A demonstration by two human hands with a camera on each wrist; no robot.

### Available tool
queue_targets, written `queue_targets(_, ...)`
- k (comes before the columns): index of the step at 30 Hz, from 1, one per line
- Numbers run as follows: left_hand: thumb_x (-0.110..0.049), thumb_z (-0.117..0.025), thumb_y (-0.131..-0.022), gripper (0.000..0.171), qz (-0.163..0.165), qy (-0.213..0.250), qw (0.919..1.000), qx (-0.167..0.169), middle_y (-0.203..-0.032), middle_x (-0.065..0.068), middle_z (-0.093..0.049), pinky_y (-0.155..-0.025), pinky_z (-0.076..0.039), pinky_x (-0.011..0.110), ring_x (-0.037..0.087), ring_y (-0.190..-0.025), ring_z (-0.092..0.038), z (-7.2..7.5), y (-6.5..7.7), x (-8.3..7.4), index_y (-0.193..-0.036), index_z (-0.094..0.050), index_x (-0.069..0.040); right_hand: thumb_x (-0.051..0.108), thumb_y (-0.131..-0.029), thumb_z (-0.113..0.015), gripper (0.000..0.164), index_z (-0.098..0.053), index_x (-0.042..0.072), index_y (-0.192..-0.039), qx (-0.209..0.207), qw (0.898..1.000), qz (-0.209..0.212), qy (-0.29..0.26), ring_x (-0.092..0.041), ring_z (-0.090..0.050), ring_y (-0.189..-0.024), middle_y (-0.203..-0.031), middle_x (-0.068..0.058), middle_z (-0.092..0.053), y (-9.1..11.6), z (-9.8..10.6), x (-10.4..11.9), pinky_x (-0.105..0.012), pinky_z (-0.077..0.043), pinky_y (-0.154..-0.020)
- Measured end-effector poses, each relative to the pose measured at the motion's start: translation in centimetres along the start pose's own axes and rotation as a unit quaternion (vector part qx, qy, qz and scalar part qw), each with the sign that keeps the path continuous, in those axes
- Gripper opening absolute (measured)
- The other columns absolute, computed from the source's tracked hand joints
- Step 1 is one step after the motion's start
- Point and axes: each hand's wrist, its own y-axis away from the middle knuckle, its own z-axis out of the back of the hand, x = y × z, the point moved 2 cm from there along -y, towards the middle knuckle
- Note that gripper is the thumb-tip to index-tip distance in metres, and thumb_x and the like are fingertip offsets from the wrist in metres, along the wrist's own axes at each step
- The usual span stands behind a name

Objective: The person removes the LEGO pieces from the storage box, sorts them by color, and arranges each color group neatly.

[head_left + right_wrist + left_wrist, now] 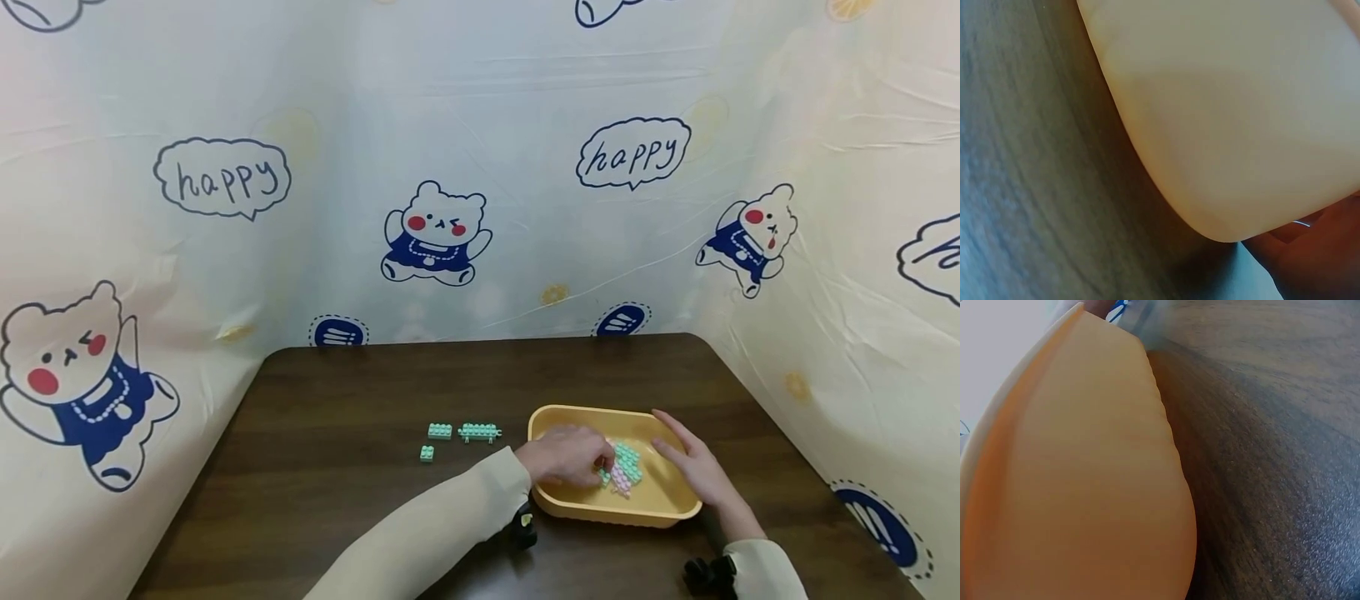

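Note:
A yellow plastic tray stands on the right part of the table, its outer wall filling much of both wrist views. Inside lie several mint-green building bricks and pink building bricks. My left hand reaches over the tray's left side, its fingers curled down at a small mint-green building brick by the pile; the fingertips partly hide it. My right hand rests at the tray's right rim with fairly straight fingers, two of them reaching over the edge. The left wrist view hardly shows the left hand.
Left of the tray on the dark wooden table are a mint-green brick, a smaller brick and a longer assembled green piece with small projections. A curtain printed with bears hangs behind and beside the table.

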Motion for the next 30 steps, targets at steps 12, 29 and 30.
queue_targets(12,-0.031,-0.075,-0.083,0.012,-0.012,-0.028,0.9994,-0.014,-0.081,-0.02,-0.054,-0.063,-0.038,0.019,0.002,-0.074,-0.051,-0.21,-0.16,-0.14,-0.09,-0.066,-0.035,0.031,-0.101,-0.052,0.058,-0.032,0.01,-0.152,0.0,1.0,0.005,0.002,-0.048,-0.023,-0.141,-0.156,-0.025,-0.026,-0.14,0.04,-0.13,-0.066,-0.02,-0.108)
queue_targets(29,-0.03,-0.074,-0.084,0.01,-0.012,0.004,0.9999,-0.008,-0.081,-0.02,-0.055,-0.065,-0.038,0.018,0.002,-0.075,-0.051,0.22,0.27,-0.19,-0.091,-0.067,-0.033,0.03,-0.1,-0.053,0.058,-0.033,0.009,-0.151,-0.004,1.0,0.004,0.002,-0.047,-0.023,-0.141,-0.156,-0.025,-0.027,-0.05,-0.07,-0.11,-0.066,-0.02,-0.108)
queue_targets(30,-0.03,-0.074,-0.084,0.01,-0.01,0.011,0.9999,-0.007,-0.082,-0.019,-0.056,-0.066,-0.039,0.019,0.002,-0.075,-0.051,0.36,0.36,-0.2,-0.091,-0.067,-0.032,0.03,-0.1,-0.053,0.058,-0.033,0.009,-0.151,-0.004,1.0,0.004,0.002,-0.048,-0.023,-0.141,-0.156,-0.025,-0.027,-0.04,-0.07,-0.11,-0.066,-0.019,-0.108)
